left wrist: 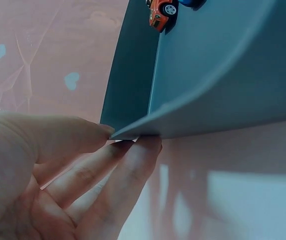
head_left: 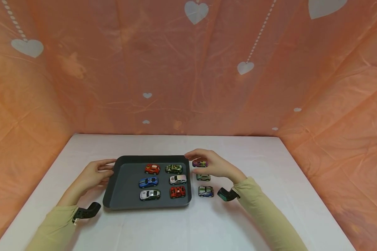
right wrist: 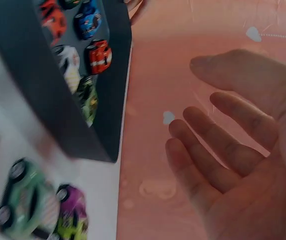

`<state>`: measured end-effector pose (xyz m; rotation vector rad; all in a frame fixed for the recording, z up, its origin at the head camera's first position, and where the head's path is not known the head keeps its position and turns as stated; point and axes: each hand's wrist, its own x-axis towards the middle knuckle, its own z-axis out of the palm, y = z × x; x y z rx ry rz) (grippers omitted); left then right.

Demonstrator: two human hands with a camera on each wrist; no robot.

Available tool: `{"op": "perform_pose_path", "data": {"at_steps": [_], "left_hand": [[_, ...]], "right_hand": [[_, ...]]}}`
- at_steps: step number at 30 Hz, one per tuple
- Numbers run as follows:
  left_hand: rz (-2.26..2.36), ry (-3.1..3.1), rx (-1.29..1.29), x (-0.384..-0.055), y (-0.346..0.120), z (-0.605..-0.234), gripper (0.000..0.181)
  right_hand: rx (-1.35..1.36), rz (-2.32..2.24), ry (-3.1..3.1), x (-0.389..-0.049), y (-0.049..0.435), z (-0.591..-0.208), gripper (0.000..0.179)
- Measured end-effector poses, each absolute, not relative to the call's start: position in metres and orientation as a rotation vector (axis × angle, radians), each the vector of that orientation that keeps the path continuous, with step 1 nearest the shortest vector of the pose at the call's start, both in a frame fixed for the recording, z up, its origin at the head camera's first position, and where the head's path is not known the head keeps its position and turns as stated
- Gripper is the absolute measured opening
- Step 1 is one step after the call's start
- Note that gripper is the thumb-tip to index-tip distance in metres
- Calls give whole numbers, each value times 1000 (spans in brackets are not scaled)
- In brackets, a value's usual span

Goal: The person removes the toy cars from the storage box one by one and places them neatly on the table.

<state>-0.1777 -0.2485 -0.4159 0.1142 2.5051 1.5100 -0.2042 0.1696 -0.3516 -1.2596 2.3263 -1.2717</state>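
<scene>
A dark grey rectangular tray [head_left: 122, 188] stands on the white table, bearing several small toy cars. Among them are a red car [head_left: 152, 169], a blue car [head_left: 148, 182] and a white car [head_left: 177, 179]. At the tray's left end, my left hand [head_left: 95, 174] pinches the rim near the far corner between thumb and fingertips, as the left wrist view shows. My right hand [head_left: 215, 164] hovers by the far right corner, fingers spread and holding nothing in the right wrist view. Partly beneath it sits a purple toy car [head_left: 200, 163].
Right of the tray, a pale green toy car [head_left: 203, 177] and a multicoloured toy car [head_left: 206, 191] stand in a column with the purple one. Orange cloth [head_left: 182, 69] with printed hearts hangs behind and at both sides of the table [head_left: 150, 230].
</scene>
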Motion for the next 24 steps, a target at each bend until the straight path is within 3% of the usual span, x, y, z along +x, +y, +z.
{"op": "perform_pose_path", "data": {"at_steps": [10,24], "left_hand": [[1535,2495,92,-179,-245,-416,55],[1568,2450,118,-178,-247,-414,56]], "right_hand": [[-1252,-1276,2265,-244,136,-370,51],[-1203,-1228,2196,-260,94,-373,52]]}}
